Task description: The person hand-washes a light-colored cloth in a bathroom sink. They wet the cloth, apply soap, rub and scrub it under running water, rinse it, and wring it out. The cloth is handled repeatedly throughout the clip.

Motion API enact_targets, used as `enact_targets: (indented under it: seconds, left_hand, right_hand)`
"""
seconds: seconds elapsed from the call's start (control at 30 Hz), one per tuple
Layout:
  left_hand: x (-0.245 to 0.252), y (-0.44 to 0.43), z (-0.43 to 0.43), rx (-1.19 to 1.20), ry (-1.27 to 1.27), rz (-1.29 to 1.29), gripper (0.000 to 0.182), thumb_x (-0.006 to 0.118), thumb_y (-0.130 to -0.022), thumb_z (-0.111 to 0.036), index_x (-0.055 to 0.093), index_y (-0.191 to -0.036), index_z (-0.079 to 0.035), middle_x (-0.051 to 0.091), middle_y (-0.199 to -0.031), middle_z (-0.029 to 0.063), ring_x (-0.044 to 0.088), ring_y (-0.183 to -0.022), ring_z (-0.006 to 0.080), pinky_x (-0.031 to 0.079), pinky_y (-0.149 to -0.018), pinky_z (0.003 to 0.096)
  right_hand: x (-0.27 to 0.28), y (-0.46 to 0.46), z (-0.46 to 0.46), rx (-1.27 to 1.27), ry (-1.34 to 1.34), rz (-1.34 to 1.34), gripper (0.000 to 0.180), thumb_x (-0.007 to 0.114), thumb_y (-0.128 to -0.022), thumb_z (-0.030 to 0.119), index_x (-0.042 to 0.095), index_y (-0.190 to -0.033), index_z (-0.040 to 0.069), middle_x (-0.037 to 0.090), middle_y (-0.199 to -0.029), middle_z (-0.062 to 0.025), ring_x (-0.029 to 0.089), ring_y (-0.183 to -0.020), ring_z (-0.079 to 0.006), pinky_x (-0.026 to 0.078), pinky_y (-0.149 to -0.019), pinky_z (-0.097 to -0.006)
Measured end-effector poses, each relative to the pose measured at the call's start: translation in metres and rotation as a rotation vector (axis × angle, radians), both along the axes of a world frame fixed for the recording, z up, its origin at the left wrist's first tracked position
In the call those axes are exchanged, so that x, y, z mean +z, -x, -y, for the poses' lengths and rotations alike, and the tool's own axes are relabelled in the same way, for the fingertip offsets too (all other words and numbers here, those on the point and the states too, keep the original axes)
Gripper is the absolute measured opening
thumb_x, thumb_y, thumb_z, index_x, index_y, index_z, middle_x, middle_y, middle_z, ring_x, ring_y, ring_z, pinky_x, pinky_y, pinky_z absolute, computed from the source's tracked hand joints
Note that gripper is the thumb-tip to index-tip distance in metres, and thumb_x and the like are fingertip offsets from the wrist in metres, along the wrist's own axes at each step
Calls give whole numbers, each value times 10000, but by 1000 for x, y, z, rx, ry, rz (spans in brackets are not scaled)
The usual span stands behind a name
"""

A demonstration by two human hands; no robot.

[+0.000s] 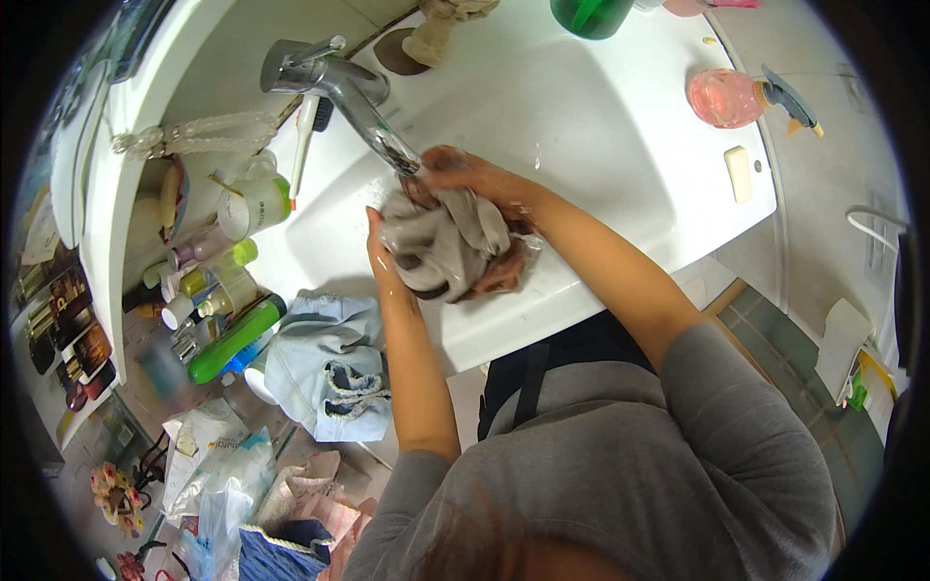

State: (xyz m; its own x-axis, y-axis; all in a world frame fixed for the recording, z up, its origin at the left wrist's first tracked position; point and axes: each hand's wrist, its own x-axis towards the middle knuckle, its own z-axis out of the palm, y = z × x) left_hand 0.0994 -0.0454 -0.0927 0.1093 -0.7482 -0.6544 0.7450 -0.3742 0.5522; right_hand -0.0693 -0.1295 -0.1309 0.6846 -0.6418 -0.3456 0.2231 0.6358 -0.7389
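Note:
A wet grey-beige cloth (443, 247) is bunched up under the spout of the chrome tap (370, 120), over the front part of the white washbasin (567, 94). Water runs onto it and splashes around it. My left hand (379, 243) supports the bundle from its left side, thumb visible, the other fingers hidden by the fabric. Across the top and right of the cloth lies my right hand (483, 178), close below the spout. Reddish-brown wet fabric (505, 272) shows at the bundle's lower right; I cannot tell whether it is a separate piece.
Light-blue denim (334, 370) hangs by the basin's left edge, beside bottles such as a green one (236, 338). A white-handled brush (304, 145) lies left of the tap. A pink spray bottle (726, 98) and a soap bar (739, 174) rest on the right ledge.

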Motion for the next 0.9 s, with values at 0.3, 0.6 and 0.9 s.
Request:
enact_targets:
  seconds: [0.3,0.6,0.9]
  left_hand:
    - [-45,57,-59,-821,104,2022,558,551,-981,-532,579,-1404,-169,407,-1482,248,359,-1334,494,349,-979,615]
    - [-150,39,-7,-776,6,2285,378,535,-979,-431,643,-1090,-85,666,-1077,200,575,-1083,417,416,-826,566]
    - [-136,-7,48,-471,124,1835,399,550,-1007,-308,623,-741,-19,649,-683,179,641,-644,315,480,-598,418]
  right_hand:
    - [-19,33,-67,114,1113,-1346,514,738,-809,345,629,-1308,287,377,-1508,-126,367,-1339,-378,257,-1088,-584]
    - [-58,7,-7,25,1155,-1278,262,620,-874,307,657,-999,79,666,-1150,-137,631,-1009,-322,492,-858,-451]
    - [-54,-8,33,-206,768,-930,266,649,-887,275,740,-940,31,713,-941,-192,683,-890,-331,536,-805,-430]
